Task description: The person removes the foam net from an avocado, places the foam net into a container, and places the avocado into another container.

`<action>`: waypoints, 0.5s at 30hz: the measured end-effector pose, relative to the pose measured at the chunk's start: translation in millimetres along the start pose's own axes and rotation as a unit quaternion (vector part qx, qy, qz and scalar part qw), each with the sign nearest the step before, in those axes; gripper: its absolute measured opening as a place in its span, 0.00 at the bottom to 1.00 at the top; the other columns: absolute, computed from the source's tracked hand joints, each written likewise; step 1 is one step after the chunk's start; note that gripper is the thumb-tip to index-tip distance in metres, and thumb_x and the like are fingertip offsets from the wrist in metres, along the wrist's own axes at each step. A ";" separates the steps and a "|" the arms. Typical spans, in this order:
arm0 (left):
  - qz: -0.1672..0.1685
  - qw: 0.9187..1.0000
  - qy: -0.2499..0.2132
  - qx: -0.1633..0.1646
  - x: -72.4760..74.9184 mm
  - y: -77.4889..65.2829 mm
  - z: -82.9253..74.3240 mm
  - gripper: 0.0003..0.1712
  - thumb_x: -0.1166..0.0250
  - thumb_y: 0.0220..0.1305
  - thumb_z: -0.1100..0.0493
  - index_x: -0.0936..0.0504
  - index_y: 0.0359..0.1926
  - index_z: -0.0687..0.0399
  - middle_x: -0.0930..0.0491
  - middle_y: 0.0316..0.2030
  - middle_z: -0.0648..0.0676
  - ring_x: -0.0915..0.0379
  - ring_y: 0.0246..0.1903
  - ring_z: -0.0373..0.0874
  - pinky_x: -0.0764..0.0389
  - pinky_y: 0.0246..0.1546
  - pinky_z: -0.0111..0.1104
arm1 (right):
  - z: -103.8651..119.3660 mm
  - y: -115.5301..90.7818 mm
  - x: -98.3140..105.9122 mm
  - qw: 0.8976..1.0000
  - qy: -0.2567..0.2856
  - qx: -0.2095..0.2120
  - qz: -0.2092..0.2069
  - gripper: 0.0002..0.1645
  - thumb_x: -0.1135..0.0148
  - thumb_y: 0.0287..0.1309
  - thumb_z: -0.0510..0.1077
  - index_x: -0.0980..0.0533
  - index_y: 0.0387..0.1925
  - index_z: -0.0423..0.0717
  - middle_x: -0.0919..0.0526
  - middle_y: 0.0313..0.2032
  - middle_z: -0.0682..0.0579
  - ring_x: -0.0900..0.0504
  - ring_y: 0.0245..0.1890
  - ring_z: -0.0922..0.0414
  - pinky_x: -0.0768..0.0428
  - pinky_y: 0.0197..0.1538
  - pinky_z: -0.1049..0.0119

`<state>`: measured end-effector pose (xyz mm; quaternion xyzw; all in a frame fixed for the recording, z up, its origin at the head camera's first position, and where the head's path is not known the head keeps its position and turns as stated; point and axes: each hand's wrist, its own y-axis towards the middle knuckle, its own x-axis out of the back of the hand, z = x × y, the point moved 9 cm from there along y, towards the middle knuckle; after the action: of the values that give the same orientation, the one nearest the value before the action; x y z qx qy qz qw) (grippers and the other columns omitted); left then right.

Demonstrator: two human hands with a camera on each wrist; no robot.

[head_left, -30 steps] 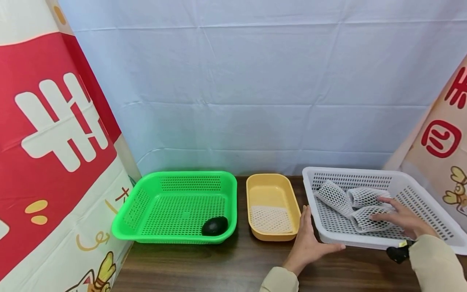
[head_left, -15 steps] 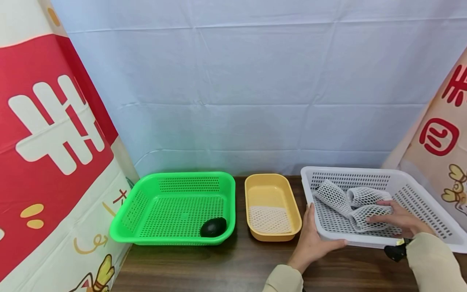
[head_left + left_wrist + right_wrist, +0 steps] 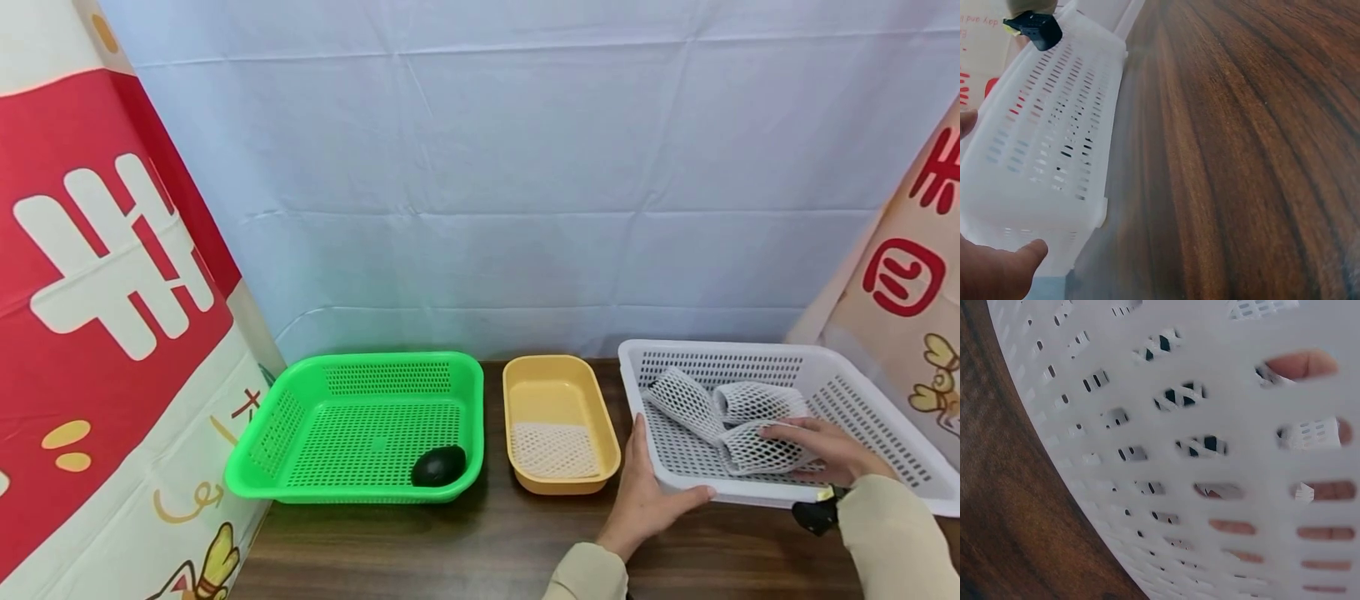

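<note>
My right hand (image 3: 836, 450) reaches into the white slotted basket (image 3: 862, 367), thumb and fingers around the front foam fruit net (image 3: 757, 450). Through the basket's slots, the right wrist view shows parts of my fingers (image 3: 1325, 490) and a dark thing (image 3: 1210, 444) inside white netting. Two more foam nets lie in the basket, a slanted one (image 3: 684, 404) at left and another (image 3: 757, 402) behind. My left hand (image 3: 643, 504) touches the basket's front left corner with thumb and fingers spread. The left wrist view catches its fingertip (image 3: 1034, 253) beside the basket wall (image 3: 1041, 156).
Left of the white basket stands a yellow tray (image 3: 551, 398) with a flat foam net (image 3: 555, 450) inside. Farther left, a green basket (image 3: 375, 492) holds a dark oval fruit (image 3: 438, 467), perhaps an avocado. All stand on a brown wooden table (image 3: 420, 550) before a pale curtain (image 3: 450, 208).
My right hand has closed in around the front foam net, its fingers drawn nearer together. The left hand stays at the basket corner. The head view has shifted slightly.
</note>
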<state>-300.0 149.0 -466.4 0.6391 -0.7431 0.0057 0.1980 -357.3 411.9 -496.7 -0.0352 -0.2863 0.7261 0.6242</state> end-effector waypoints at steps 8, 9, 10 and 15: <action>-0.002 1.000 0.005 -0.009 -2.8 0.7 0.3 0.64 0.28 0.39 0.43 0.60 0.69 0.48 0.51 0.65 0.48 0.51 0.61 0.41 0.43 0.56 0.33 | -4.3 0.1 0.0 1.000 -0.017 -0.009 -0.001 0.42 0.41 0.53 0.54 0.50 0.53 0.29 0.38 0.44 0.35 0.28 0.38 0.49 0.23 0.38 0.52; -0.004 1.000 0.006 -0.010 -2.9 0.7 0.4 0.64 0.28 0.39 0.43 0.60 0.69 0.48 0.51 0.65 0.48 0.51 0.60 0.41 0.42 0.56 0.33 | -4.5 0.6 -0.7 1.000 -0.019 -0.009 0.000 0.43 0.40 0.53 0.53 0.51 0.54 0.29 0.36 0.43 0.36 0.27 0.36 0.51 0.23 0.37 0.53; -0.007 1.000 0.007 -0.009 -2.6 0.6 0.8 0.64 0.28 0.38 0.43 0.60 0.69 0.48 0.50 0.65 0.48 0.50 0.60 0.41 0.42 0.56 0.33 | -5.1 1.4 -1.3 1.000 -0.013 -0.011 -0.001 0.44 0.40 0.52 0.52 0.51 0.55 0.30 0.34 0.42 0.38 0.26 0.35 0.52 0.23 0.37 0.53; -0.012 1.000 0.002 -0.004 -1.8 0.7 2.3 0.64 0.27 0.38 0.43 0.61 0.69 0.46 0.50 0.64 0.47 0.50 0.60 0.41 0.41 0.56 0.33 | -4.6 1.9 -6.4 1.000 0.005 -0.018 0.019 0.49 0.40 0.53 0.50 0.59 0.60 0.30 0.37 0.44 0.35 0.25 0.34 0.53 0.23 0.38 0.54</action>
<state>-301.2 150.3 -468.9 0.6475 -0.7347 0.0017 0.2023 -355.7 407.5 -503.3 -0.0560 -0.2955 0.7324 0.6109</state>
